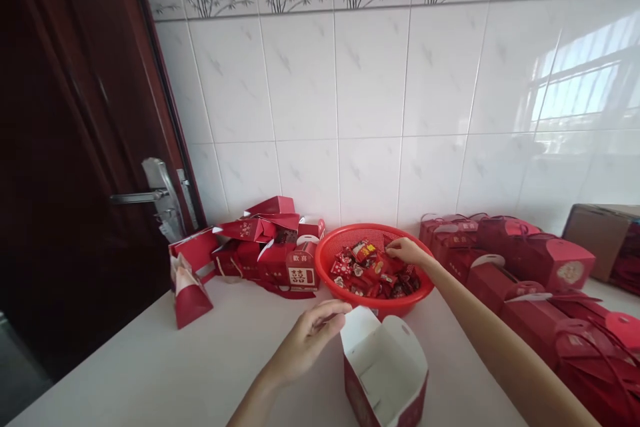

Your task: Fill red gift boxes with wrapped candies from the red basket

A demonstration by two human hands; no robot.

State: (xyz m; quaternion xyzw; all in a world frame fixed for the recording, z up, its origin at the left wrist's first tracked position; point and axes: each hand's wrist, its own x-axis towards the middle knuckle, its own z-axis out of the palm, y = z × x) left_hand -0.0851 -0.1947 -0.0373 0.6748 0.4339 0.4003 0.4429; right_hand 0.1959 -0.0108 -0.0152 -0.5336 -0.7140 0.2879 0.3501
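Presently holding one open box (387, 373) by a raised flap (361, 325) with the left hand (303, 340), thumb below forefinger, wrist rising from below. Reaching into one red basket (373, 301) with the right hand (409, 251), forearm slanting in from the right, fingers (394, 248) seemingly closed on one of many wrapped packets (367, 252). Flanking the basket on the tabletop (175, 373): at least four red boxes (301, 268) leftward, at least five boxes with cords (563, 263) rightward.

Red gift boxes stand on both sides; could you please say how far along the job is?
Boxes on the right look closed and done, contents hidden. In hand: the left hand is at an open, empty box; the right hand is in the basket of sweets. To do: this box looks unfilled; whether the left pile needs work, I cannot tell.
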